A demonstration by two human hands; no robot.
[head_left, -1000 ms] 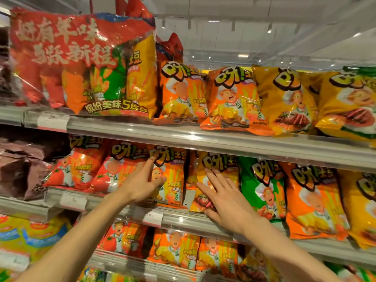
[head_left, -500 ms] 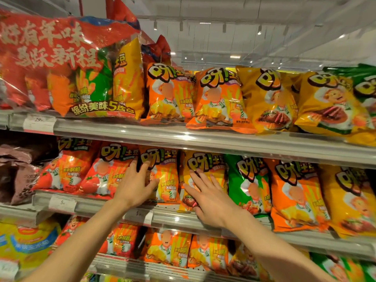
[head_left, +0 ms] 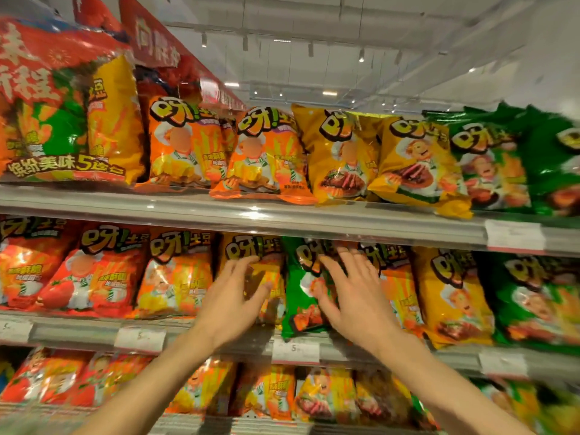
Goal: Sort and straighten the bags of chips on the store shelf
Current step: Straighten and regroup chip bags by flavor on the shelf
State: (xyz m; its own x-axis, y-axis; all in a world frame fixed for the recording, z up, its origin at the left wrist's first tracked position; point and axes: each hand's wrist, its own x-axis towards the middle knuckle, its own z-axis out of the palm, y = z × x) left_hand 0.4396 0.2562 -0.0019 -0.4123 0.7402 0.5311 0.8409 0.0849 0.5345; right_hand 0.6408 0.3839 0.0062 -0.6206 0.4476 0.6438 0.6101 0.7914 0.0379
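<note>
Both hands are up at the middle grey metal shelf [head_left: 251, 335], near the middle of its front edge. The left hand [head_left: 230, 304] lies with fingers spread and lightly bent on a yellow-orange foil chip bag [head_left: 251, 249]. The right hand [head_left: 354, 296], fingers straight and fanned, presses flat against the glossy green chip bag [head_left: 298, 293] just beside it. Neither hand plainly grips anything.

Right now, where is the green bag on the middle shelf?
In the head view, the green bag stands mid-shelf, between a yellow bag under the left hand and the right hand touching it.
</note>
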